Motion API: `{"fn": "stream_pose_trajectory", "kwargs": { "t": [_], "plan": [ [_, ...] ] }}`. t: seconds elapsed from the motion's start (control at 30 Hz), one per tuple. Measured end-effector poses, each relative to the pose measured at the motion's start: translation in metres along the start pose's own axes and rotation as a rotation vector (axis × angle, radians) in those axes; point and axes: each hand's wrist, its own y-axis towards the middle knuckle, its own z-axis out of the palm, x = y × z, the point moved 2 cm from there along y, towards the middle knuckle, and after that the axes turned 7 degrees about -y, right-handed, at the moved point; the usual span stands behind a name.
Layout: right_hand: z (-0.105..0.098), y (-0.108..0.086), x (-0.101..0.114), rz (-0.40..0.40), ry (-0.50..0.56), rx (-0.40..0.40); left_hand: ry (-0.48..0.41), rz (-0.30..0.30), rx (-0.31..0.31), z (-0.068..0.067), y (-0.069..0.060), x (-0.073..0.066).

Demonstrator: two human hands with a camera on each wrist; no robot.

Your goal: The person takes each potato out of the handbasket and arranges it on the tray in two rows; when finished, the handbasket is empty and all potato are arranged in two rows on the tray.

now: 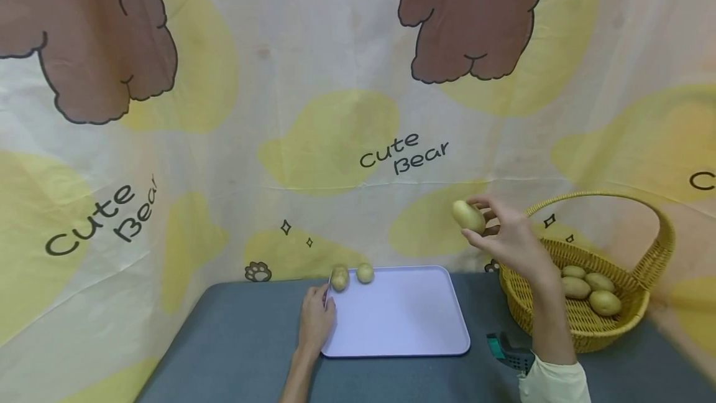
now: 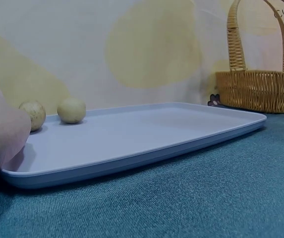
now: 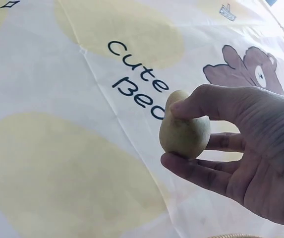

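Note:
My right hand [image 1: 517, 241] pinches a potato [image 1: 468, 216] between thumb and fingers, raised above the table left of the wicker basket [image 1: 601, 342]. The right wrist view shows the potato [image 3: 184, 131] held at the fingertips of the hand [image 3: 251, 144]. My left hand [image 1: 316, 322] grips the left edge of the lilac tray [image 1: 403, 316]. Potatoes [image 1: 339, 279] lie at the tray's back left corner, with another potato [image 1: 365, 273] just right of them. In the left wrist view the hand [image 2: 0, 131] is at the tray's [image 2: 132, 131] near left corner.
Several potatoes [image 1: 605, 303] lie in the basket, whose tall handle [image 1: 662, 235] arches over it. A dark and teal object [image 1: 509, 352] lies by the right forearm on the grey-blue table [image 1: 246, 341]. A printed cloth [image 1: 324, 142] hangs behind.

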Motion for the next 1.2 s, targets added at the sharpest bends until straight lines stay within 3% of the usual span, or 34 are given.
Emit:
{"fn": "stream_pose_trajectory", "kwargs": {
  "t": [0.67, 0.97, 1.2],
  "plan": [
    [0.032, 0.008, -0.002, -0.048, 0.018, 0.077, 0.005, 0.008, -0.005, 0.001, 0.000, 0.001],
    [0.085, 0.015, -0.002, -0.102, -0.005, 0.193, 0.010, 0.004, -0.016, 0.001, 0.001, 0.002],
    [0.138, 0.009, -0.012, -0.061, -0.076, 0.350, -0.002, -0.003, -0.015, 0.001, 0.001, 0.001]
  ]
}}
